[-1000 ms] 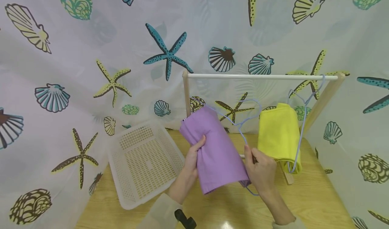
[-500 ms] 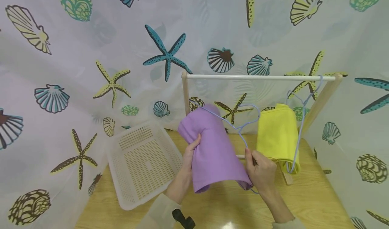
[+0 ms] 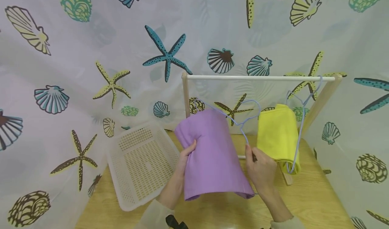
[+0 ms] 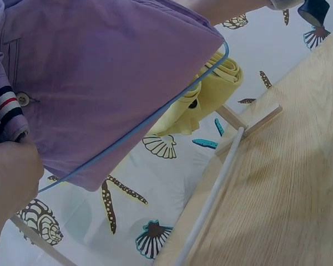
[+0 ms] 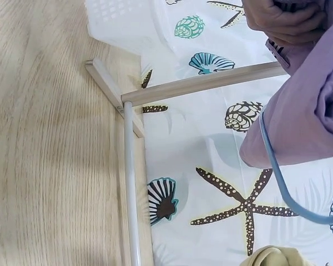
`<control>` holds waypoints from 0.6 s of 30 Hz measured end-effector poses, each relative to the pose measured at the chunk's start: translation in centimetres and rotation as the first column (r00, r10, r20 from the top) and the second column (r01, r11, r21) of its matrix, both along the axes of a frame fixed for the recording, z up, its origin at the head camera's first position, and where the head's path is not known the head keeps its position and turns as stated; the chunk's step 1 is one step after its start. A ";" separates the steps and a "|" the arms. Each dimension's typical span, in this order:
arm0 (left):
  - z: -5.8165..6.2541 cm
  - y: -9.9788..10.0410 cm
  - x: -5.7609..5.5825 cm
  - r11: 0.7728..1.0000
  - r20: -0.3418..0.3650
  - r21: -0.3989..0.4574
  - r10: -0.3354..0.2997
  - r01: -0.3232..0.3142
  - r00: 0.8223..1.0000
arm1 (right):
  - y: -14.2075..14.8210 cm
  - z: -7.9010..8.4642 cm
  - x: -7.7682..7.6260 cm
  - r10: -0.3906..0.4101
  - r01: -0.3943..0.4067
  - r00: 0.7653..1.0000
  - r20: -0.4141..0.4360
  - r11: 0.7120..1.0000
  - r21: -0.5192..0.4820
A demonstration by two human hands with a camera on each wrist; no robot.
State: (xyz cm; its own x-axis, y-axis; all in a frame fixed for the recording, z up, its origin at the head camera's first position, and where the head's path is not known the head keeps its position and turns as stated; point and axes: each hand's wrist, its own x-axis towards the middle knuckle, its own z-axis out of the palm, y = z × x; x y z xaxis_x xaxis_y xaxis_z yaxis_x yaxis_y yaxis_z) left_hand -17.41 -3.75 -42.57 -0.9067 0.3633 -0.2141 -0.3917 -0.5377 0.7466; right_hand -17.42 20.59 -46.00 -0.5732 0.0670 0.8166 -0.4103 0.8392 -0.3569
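Purple trousers (image 3: 209, 154) lie folded over a blue wire hanger (image 3: 242, 123); a button and striped inner waistband show in the left wrist view. My left hand (image 3: 181, 163) grips their left edge, thumb on the front and fingers hidden behind the cloth. My right hand (image 3: 262, 168) holds the hanger's side wire with curled fingers, just right of the trousers. The hanger's hook points right, and its lower bar (image 4: 127, 133) runs along the fold in the left wrist view. Most of my right hand is outside the right wrist view.
Behind my hands stands a wooden rack with a white rail (image 3: 231, 77). A folded yellow garment (image 3: 277, 134) hangs on another blue hanger (image 3: 301, 131) at its right end. A white plastic basket (image 3: 121, 188) sits left on the wooden table (image 3: 322, 202). A shell-patterned curtain (image 3: 194, 26) surrounds everything.
My left hand has shifted left and slightly down, drawing the trousers left and spreading them wider. My right hand has stayed nearly in place on the hanger.
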 end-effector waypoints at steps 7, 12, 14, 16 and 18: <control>0.0 -1.0 0.9 0.999 -0.008 -0.039 -0.026 0.025 1.000 | 0.1 0.2 -0.2 -0.030 0.030 1.000 0.009 0.999 0.038; -0.1 -1.8 1.8 0.997 0.005 -0.082 -0.010 0.011 1.000 | 0.1 0.1 -0.4 -0.047 0.046 0.999 0.022 0.998 0.045; -0.1 -2.1 2.1 0.996 -0.001 -0.087 -0.009 0.009 1.000 | 0.2 0.1 -0.5 -0.054 0.053 0.998 0.022 0.997 0.052; -0.1 -2.4 2.3 0.995 -0.002 -0.100 -0.012 0.012 1.000 | 0.2 0.1 -0.6 -0.059 0.058 0.998 0.015 0.997 0.057; -0.2 -2.8 2.6 0.993 -0.015 -0.114 -0.025 0.023 1.000 | 0.3 0.0 -0.7 -0.060 0.059 0.998 0.009 0.996 0.060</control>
State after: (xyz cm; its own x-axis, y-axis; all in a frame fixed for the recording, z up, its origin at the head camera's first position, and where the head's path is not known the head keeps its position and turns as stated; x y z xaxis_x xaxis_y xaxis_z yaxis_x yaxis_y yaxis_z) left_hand -14.83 -6.51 -42.74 -0.9016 0.3594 -0.2408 -0.3912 -0.4397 0.8085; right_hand -18.09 20.87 -45.96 -0.5787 0.0526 0.8138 -0.3551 0.8821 -0.3095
